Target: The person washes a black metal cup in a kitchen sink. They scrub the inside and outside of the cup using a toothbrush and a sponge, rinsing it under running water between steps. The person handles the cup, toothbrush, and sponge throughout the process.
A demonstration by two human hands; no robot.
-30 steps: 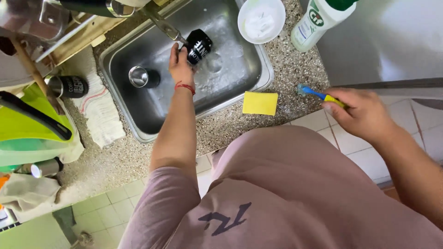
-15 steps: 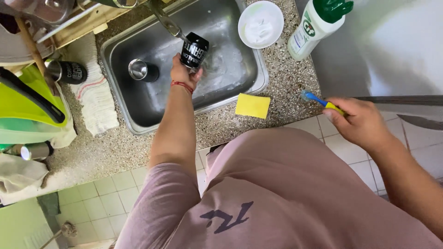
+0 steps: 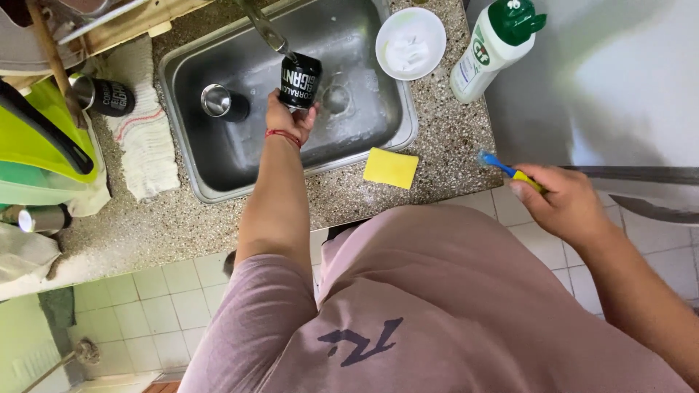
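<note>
Holding black cup (image 3: 300, 80) under tap (image 3: 266, 30) above sink (image 3: 397, 120), left hand (image 3: 287, 116) fingers clamped round cup | right hand (image 3: 564, 204) off counter's right edge, fingers closed on small brush (image 3: 510, 171) | second cup (image 3: 222, 103) in sink's left half; third on cloth (image 3: 142, 145) | rinsing judged partway.

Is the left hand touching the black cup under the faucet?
Touching. The head view shows the left hand wrapped around the base of the black cup, holding it over the sink below the faucet.
</note>
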